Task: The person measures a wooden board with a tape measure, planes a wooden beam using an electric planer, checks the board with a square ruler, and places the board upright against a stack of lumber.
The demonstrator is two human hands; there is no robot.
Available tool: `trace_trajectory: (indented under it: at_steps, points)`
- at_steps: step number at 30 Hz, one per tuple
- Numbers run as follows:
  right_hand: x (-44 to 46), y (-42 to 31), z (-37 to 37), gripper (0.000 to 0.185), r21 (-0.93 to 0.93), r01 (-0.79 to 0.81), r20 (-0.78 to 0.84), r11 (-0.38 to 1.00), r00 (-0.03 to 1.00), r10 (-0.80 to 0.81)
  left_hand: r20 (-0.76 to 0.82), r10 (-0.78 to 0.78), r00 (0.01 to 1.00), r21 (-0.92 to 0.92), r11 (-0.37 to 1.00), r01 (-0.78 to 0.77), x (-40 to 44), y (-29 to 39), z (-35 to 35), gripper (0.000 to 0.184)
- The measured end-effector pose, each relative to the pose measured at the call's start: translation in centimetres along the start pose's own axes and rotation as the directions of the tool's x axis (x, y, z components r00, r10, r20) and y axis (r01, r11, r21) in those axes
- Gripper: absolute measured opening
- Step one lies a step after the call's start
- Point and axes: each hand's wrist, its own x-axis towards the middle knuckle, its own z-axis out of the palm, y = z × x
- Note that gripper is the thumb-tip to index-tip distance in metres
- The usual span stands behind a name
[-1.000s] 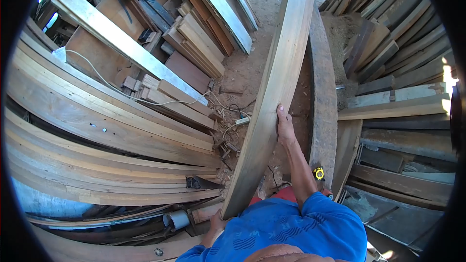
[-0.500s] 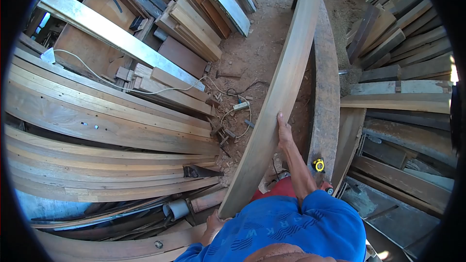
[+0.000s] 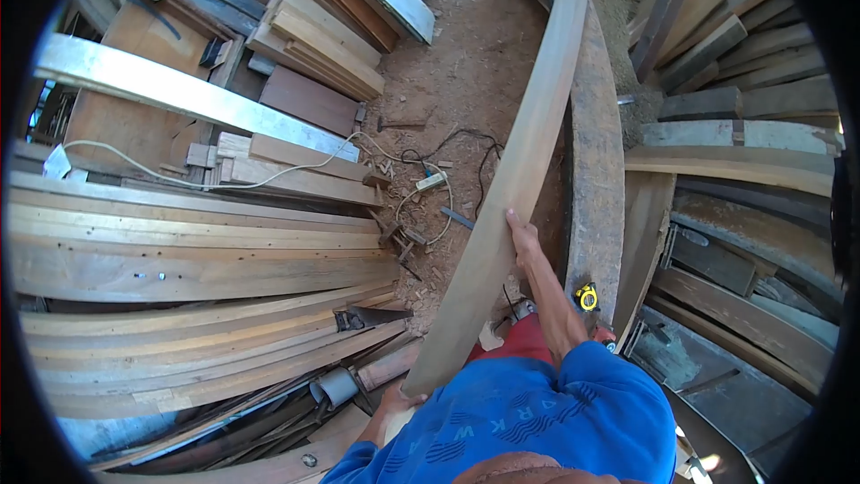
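Since there's only the head cam to go by, picture looking straight down past a blue shirt point(image 3: 537, 408) at a long, pale plank point(image 3: 488, 260). It slants away from the person's waist, with the far end up and to the right. Right grip point(image 3: 523, 240) has hold of its right edge about halfway along, thumb lying on the broad face and the other fingers mostly tucked out of sight. Left grip point(image 3: 392, 401) is clasped on the near end, down by the shirt; part of that hand is hidden, so can't tell exactly how each finger sits.

Just right of the plank runs a thick, worn wooden surface point(image 3: 597, 152). The plank's far half overlaps it from this angle, but can't tell if they're actually touching. A yellow tape measure point(image 3: 587, 297) sits on the near part of that surface, with some red item point(image 3: 605, 335) close by, too small to make out.

On the dirt floor point(image 3: 479, 45) to the left you've got a power strip point(image 3: 431, 181) with cords around it and a bunch of wood scraps. Further left, long boards point(image 3: 206, 269) are stacked up, with a handsaw point(image 3: 358, 317) lying on top near their ends.
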Motion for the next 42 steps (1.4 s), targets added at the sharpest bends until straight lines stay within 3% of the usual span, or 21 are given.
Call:
trace_trajectory:
  at_steps: [2,5,6,7,8,9,11,13,15,17,20,22,24,27,29,30,31,33,36,39,42]
  points:
    - [2.9,-1.0,-0.3,0.075,0.020,0.099,0.075,0.995,0.992,-0.100,0.116,0.054,0.992,-0.224,0.974,-0.027,3.3,0.2,-0.6,0.088]
    - [9.3,-3.9,-1.0,0.062,0.069,0.272,0.123,0.960,0.952,-0.279,0.078,0.187,0.979,0.088,0.977,-0.194,7.8,8.6,-3.0,0.087]
    - [10.9,-4.7,-1.2,0.058,0.103,0.284,0.022,0.953,0.958,-0.287,0.012,0.308,0.951,0.108,0.945,-0.308,11.3,9.6,-2.6,0.084]
    - [11.3,-3.6,-1.4,0.053,0.132,0.279,-0.078,0.951,0.960,-0.271,0.021,0.300,0.954,0.243,0.924,-0.296,15.2,10.7,-2.8,0.083]
    - [10.3,-1.3,-2.1,0.051,0.114,0.246,0.009,0.962,0.968,-0.249,0.031,0.237,0.971,0.348,0.908,-0.233,15.4,17.3,-3.6,0.084]
    - [8.9,0.8,-2.9,0.049,0.092,0.214,0.099,0.973,0.970,-0.223,-0.033,0.376,0.926,0.150,0.918,-0.368,19.2,18.1,-3.4,0.087]
    - [5.1,6.0,-3.6,0.046,0.087,0.072,0.305,0.994,0.947,-0.096,-0.063,0.279,0.958,0.139,0.953,-0.268,23.7,24.8,-3.4,0.094]
    - [2.4,14.7,-2.7,0.069,0.007,-0.094,0.381,0.996,0.921,0.085,-0.055,0.228,0.972,0.023,0.974,-0.227,27.4,30.0,-3.0,0.098]
    - [1.8,22.1,-0.5,0.061,-0.026,-0.047,0.232,0.999,0.971,0.052,0.042,0.198,0.979,-0.154,0.970,-0.190,30.0,31.9,-2.5,0.095]
    - [1.6,21.4,0.0,0.055,0.015,0.004,0.120,1.000,0.993,-0.006,0.135,0.168,0.976,-0.284,0.951,-0.125,29.8,33.2,-2.1,0.088]
    - [2.0,13.3,-0.5,0.046,0.091,0.019,0.016,0.996,1.000,-0.020,0.201,0.218,0.955,-0.331,0.933,-0.143,30.2,27.2,-1.3,0.080]
    - [3.8,10.3,-1.8,0.042,0.049,0.011,-0.051,0.999,0.999,-0.008,0.165,0.248,0.954,-0.040,0.969,-0.245,28.5,22.1,-1.5,0.075]
    - [5.0,8.9,-2.6,0.043,0.033,0.091,-0.123,0.995,0.989,-0.086,0.197,0.239,0.951,0.003,0.970,-0.245,26.8,16.8,-0.6,0.066]
    - [5.0,7.1,-5.3,0.061,-0.614,0.046,-0.168,0.788,0.968,-0.188,0.051,0.255,0.966,-0.140,0.959,-0.245,23.3,15.4,2.2,0.060]
    - [1.0,3.6,-8.0,0.066,-0.791,0.173,0.036,0.587,0.971,-0.238,0.124,0.242,0.962,-0.102,0.968,-0.230,23.6,15.8,2.8,0.061]
    - [-1.1,3.3,-9.6,0.065,-0.831,0.157,-0.054,0.534,0.932,-0.359,0.158,0.229,0.960,-0.083,0.972,-0.218,23.6,15.8,3.0,0.062]
    - [-3.0,3.2,-11.3,0.065,-0.865,0.136,-0.133,0.483,0.866,-0.482,0.158,0.222,0.962,-0.032,0.975,-0.219,23.5,16.2,3.2,0.062]
    - [-6.0,3.7,-14.1,0.067,-0.915,-0.300,-0.392,0.271,0.822,-0.414,0.160,0.203,0.966,0.076,0.973,-0.217,22.8,16.8,3.6,0.063]
    - [-6.4,7.4,-18.7,0.071,-0.851,-0.398,-0.474,0.343,0.864,-0.173,0.074,0.409,0.910,-0.154,0.906,-0.395,22.8,15.5,5.0,0.067]
    - [-5.6,11.8,-19.8,0.078,-0.900,-0.283,-0.388,0.332,0.866,-0.314,0.127,0.511,0.850,-0.144,0.858,-0.494,22.3,16.3,4.4,0.069]
    - [-5.2,13.5,-20.7,0.082,-0.908,-0.215,-0.361,0.360,0.837,-0.411,0.181,0.501,0.846,-0.313,0.845,-0.434,21.7,17.4,3.7,0.069]
